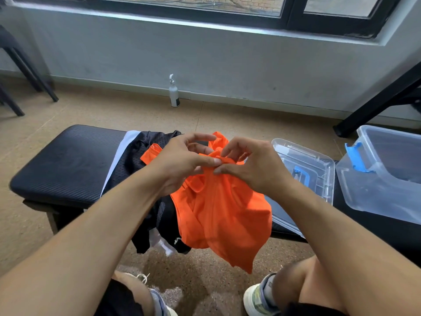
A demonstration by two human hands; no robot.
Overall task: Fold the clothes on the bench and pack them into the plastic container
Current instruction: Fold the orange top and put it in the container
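Observation:
An orange garment point(223, 215) hangs bunched in front of the black padded bench point(66, 163), lifted above it. My left hand point(182, 163) and my right hand point(252, 165) both pinch its upper edge, fingertips close together at the middle. Under and behind it a black mesh garment with a white panel point(134, 156) lies on the bench and droops over the front edge. The clear plastic container point(387, 179) with a blue latch stands at the right end of the bench. Its clear lid point(305, 165) lies flat beside it.
A white pump bottle point(174, 93) stands on the floor by the wall. Black chair legs point(25, 71) are at the far left, a black table leg point(373, 106) at the right. My knees and shoes show at the bottom edge.

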